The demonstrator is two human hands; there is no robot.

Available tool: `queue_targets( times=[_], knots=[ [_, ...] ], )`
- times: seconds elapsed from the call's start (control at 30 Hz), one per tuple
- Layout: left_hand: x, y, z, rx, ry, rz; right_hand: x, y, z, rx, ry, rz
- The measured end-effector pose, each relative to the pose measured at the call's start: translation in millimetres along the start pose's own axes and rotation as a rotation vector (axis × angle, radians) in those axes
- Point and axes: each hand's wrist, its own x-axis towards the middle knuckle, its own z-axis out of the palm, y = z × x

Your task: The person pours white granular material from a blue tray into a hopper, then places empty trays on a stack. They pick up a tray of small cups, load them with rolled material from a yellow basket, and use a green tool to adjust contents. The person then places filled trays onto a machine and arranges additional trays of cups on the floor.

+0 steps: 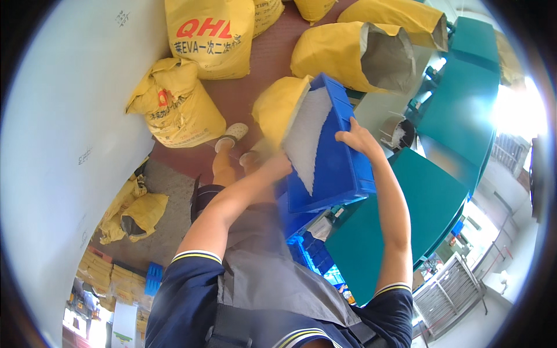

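both hands clamped on a blue plastic crate, tipped steeply so its open mouth faces the yellow sack right in front of the person. right hand grips the upper long rim, fingers hooked over the edge. left hand is at the lower near corner, partly hidden by the crate and blurred, so i can't tell exactly how the fingers wrap; it looks like it bears the weight from below. hands are well apart, one per side of the crate. the load is white granules, a sloped bed banked against the low side and touching the sack's mouth. handling judgement: crate itself is rigid moulded plastic, stiff rim, good for a hooked grip, smooth walls so likely slippery if held by the flat sides. pellets look loose and free-flowing, so the mass probably shifts toward the low edge as tilt grows and the crate gets nose-heavy; take it at the rim and under the base, not the walls. the amount suggests moderately heavy, a two-hand job. the sack is soft, mouth floppy, gives no support, so spill at the lip is the risk. around: more yellow sacks on the reddish floor, one open sack lying behind, a green machine housing to the right, another blue crate below the held one, the person's feet in pale shoes near the sack.
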Motion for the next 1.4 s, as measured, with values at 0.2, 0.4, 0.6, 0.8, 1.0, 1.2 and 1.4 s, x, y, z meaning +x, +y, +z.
queue_targets(
  times=[0.2, 0.4, 0.6, 0.8, 1.0, 1.2, 1.4],
  knots=[
    [1.3, -12.6, -8.3, -0.059, -0.132, -0.034, 9.2, -27.4, -10.3, -0.049, 0.022, 0.069],
    [7.6, -10.1, -3.1, -0.137, -0.088, -0.031, -8.6, -46.4, -9.7, -0.130, 0.046, 0.083],
    [13.6, -10.0, 17.8, -0.128, 0.185, -0.078, -25.0, -46.5, 4.6, -0.277, 0.093, 0.126],
    [17.6, -12.5, 22.0, -0.101, 0.026, -0.070, -40.5, -49.6, 20.5, -0.289, 0.126, 0.094],
    [23.6, -12.3, 32.7, -0.069, 0.069, -0.136, -64.0, -62.8, 32.9, -0.443, 0.241, 0.117],
    [17.0, -19.3, -0.9, -0.187, 0.065, -0.210, -84.8, -62.3, 43.6, -0.417, 0.228, 0.118],
    [10.9, -20.9, -23.0, -0.137, -0.002, -0.184, -101.2, -56.0, 54.5, -0.452, 0.419, 0.051]
  ],
)
